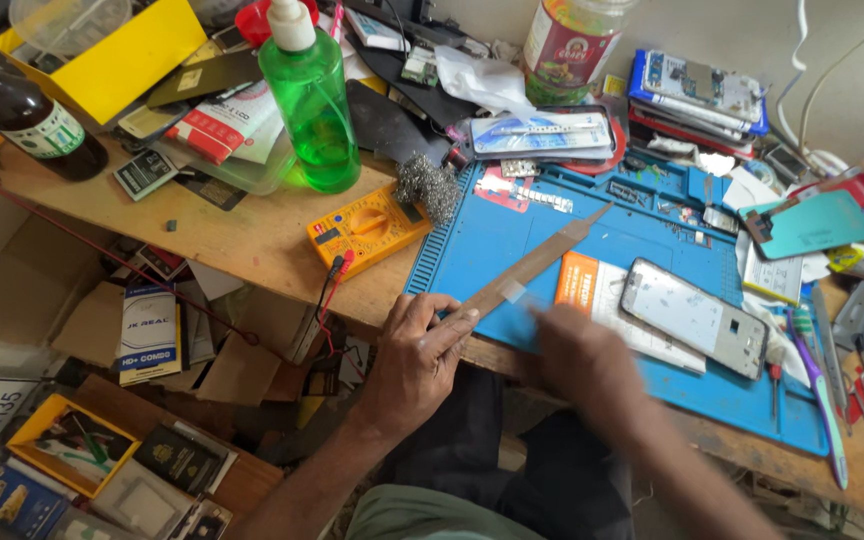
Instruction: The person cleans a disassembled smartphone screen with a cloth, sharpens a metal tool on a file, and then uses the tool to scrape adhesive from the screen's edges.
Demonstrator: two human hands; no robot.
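Note:
A long flat metal file (537, 258) lies slanted over the near left part of the blue work mat (652, 215). My left hand (420, 350) grips its near end at the bench edge, with the index finger laid along the blade. My right hand (577, 350) is blurred, just right of the file over the mat's front edge; its fingers seem closed around something small that I cannot make out. Beside it on the mat lies a bare phone frame (694, 315), partly on an orange and white booklet (597, 290).
A yellow multimeter (367, 228), a wad of steel wool (427, 187) and a green spray bottle (310, 100) stand left of the mat. A dark bottle (27, 115) sits far left. Stacked phones (697, 95), a teal back cover (810, 225) and a toothbrush (820, 390) crowd the right.

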